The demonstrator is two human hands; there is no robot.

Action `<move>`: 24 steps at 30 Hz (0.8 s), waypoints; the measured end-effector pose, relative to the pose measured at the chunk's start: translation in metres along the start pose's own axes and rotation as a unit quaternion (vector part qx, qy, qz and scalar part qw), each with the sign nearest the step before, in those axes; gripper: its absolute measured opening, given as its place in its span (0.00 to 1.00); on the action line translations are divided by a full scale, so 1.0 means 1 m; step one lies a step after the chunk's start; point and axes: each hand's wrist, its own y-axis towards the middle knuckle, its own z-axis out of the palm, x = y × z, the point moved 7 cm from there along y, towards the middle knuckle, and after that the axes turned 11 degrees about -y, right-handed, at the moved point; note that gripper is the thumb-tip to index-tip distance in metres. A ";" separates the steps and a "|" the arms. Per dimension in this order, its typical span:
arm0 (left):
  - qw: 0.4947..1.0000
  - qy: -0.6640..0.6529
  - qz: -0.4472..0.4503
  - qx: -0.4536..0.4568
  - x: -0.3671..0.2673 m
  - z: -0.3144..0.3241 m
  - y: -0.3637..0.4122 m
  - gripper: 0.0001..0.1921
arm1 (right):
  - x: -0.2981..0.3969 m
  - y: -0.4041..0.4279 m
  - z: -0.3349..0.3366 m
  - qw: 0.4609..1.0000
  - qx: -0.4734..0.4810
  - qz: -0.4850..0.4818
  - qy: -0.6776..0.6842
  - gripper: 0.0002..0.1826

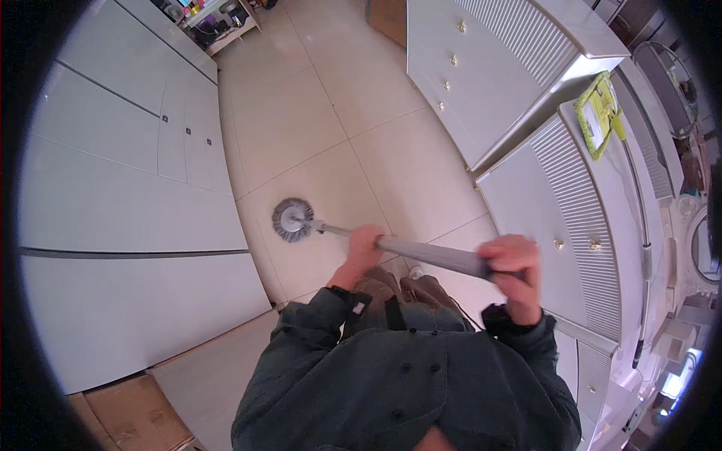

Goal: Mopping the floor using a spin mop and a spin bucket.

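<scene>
A round mop (293, 220) with a grey fringed head lies on the tiled floor, left of the middle of the view. Its grey pole slants from the head towards the right. My left hand (364, 248) is closed around the pole's lower part. Near the dark upper end of the pole, my right hand (514, 268) grips it too. A flat mop with a green microfibre head (599, 115) rests on top of the white cabinets at the right, away from both hands.
White cabinet doors (113, 214) line the left. At the right stand white drawer cabinets (530, 186) with fluted fronts and small knobs. Brown cardboard (138, 411) lies at the lower left. A low shelf (231, 34) with assorted items is at the top left.
</scene>
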 end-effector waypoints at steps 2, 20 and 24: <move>0.996 -0.030 0.000 0.085 -0.031 0.045 0.015 0.10 | 0.031 -0.019 -0.044 0.996 -0.080 -0.024 -0.039 0.11; 0.921 -0.193 0.184 0.283 -0.217 0.280 0.064 0.06 | 0.158 -0.175 -0.136 0.839 -0.403 -0.095 -0.354 0.06; 0.920 -0.217 0.147 0.292 -0.248 0.275 0.035 0.06 | 0.178 -0.209 -0.167 0.838 -0.431 -0.114 -0.316 0.10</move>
